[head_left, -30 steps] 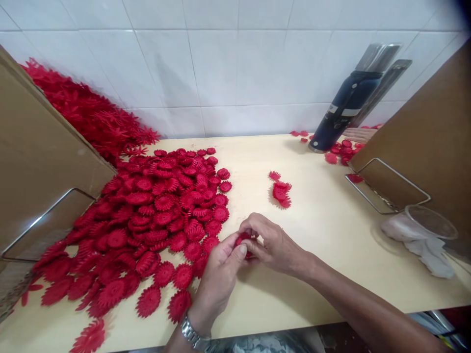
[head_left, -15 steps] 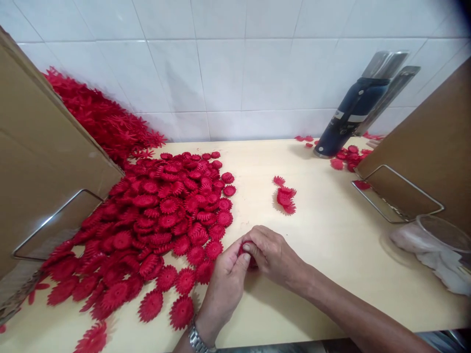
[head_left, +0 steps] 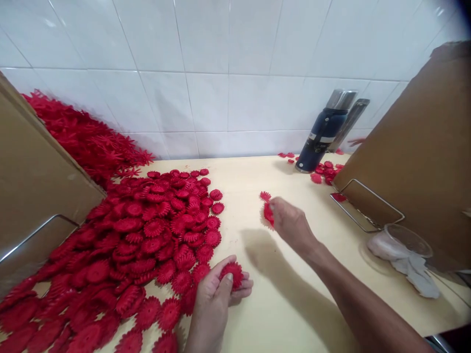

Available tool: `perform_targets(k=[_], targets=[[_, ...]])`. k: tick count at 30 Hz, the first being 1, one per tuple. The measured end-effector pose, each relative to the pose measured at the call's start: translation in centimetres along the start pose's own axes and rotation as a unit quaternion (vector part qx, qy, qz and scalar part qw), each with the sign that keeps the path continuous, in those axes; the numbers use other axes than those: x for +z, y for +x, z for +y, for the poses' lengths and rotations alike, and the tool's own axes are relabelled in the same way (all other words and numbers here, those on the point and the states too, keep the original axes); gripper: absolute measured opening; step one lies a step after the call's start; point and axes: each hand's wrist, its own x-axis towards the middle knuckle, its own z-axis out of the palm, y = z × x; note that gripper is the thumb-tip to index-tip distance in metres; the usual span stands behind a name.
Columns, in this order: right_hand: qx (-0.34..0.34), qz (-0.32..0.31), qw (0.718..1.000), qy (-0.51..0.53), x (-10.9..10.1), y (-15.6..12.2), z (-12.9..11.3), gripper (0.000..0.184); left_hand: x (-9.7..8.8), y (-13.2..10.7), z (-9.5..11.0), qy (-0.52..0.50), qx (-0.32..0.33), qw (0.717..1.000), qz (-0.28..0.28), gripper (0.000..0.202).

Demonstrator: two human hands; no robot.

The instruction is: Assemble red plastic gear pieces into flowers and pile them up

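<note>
My left hand pinches a red toothed plastic flower disc at the near edge of a big heap of red discs on the pale table. My right hand reaches out over a small cluster of red discs in the middle of the table; its fingers are curled at the cluster, and I cannot see whether it holds one. A further mound of red spiky pieces lies at the back left against the tiled wall.
Cardboard panels on metal stands rise at the left and right. A dark blue bottle leans against the wall, with loose red discs beside it. A clear cup and white cloth sit at the right. Another person's fingers show behind the right panel.
My hands were together working one disc. They have parted: the right hand moved away to the small cluster, the left stayed near the heap with a disc. The view tilted down.
</note>
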Motion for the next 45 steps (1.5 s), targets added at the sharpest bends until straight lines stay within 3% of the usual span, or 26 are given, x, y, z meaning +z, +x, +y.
perform_targets(k=[1, 4, 7, 9, 11, 12, 15, 18, 22, 26, 29, 32, 35, 37, 41, 44, 45], targets=[[0.042, -0.021, 0.999, -0.026, 0.1, 1.0, 1.5, 0.021, 0.0, 0.0, 0.3, 0.004, 0.004, 1.0, 0.001, 0.039], [0.08, -0.05, 0.995, -0.043, 0.7, 3.0, 5.2, 0.023, 0.0, 0.0, 0.8, 0.017, 0.014, 1.0, -0.007, 0.03], [0.09, -0.067, 0.993, -0.036, 0.6, 3.2, 6.4, 0.024, -0.1, 0.1, 1.1, -0.001, 0.001, 1.0, 0.0, 0.037], [0.092, -0.062, 0.993, -0.028, -0.3, 2.3, 5.2, 0.028, -0.1, 0.1, 1.3, -0.023, -0.002, 1.0, -0.001, 0.036], [0.072, -0.059, 0.996, 0.013, -1.4, 1.0, 2.6, 0.026, 0.0, 0.2, 1.5, -0.052, 0.002, 0.998, -0.023, 0.03], [0.033, -0.071, 0.993, 0.091, -1.9, 0.3, 0.9, 0.023, 0.1, 0.2, 1.5, -0.068, 0.002, 0.997, -0.036, 0.027], [-0.097, -0.192, 0.94, 0.264, -2.4, -1.9, -3.9, 0.024, 0.4, 0.2, 1.6, -0.11, -0.004, 0.991, -0.071, 0.022], [-0.122, -0.207, 0.925, 0.294, -1.3, -3.3, -6.3, 0.01, 0.6, -0.1, 1.3, -0.126, -0.007, 0.986, -0.105, 0.018], [-0.147, -0.162, 0.931, 0.292, 0.2, -4.1, -6.6, 0.015, 0.5, -0.3, 0.8, -0.099, -0.013, 0.984, -0.146, 0.019], [-0.176, -0.089, 0.949, 0.247, 0.5, -4.4, -6.4, 0.025, 0.6, -0.2, 0.7, -0.058, -0.001, 0.993, -0.105, 0.017], [-0.126, 0.007, 0.97, 0.205, 0.6, -2.9, -4.5, 0.024, 0.6, -0.3, 0.9, -0.018, -0.031, 0.998, -0.06, 0.017], [-0.034, 0.066, 0.995, 0.068, 0.4, 0.1, -0.2, 0.022, 0.4, -0.2, 1.1, -0.013, -0.04, 0.999, -0.028, 0.022], [0.046, -0.015, 0.997, -0.056, -0.4, 2.5, 3.8, 0.023, 0.2, 0.0, 1.3, -0.023, -0.034, 0.999, -0.018, 0.033], [0.056, -0.056, 0.994, -0.073, -1.0, 2.8, 4.5, 0.022, 0.2, 0.2, 1.4, -0.034, -0.035, 0.999, -0.014, 0.036], [0.012, -0.085, 0.994, 0.072, -1.9, 0.6, 0.5, 0.025, 0.7, 0.4, 1.5, -0.077, -0.025, 0.996, -0.033, 0.033], [-0.048, -0.224, 0.946, 0.228, -1.6, -1.8, -3.8, 0.026, 1.2, 0.4, 1.3, -0.105, -0.018, 0.993, -0.051, 0.03], [-0.055, -0.245, 0.933, 0.257, -1.3, -2.5, -4.7, 0.017, 1.3, 0.4, 1.3, -0.108, -0.018, 0.993, -0.055, 0.029]])
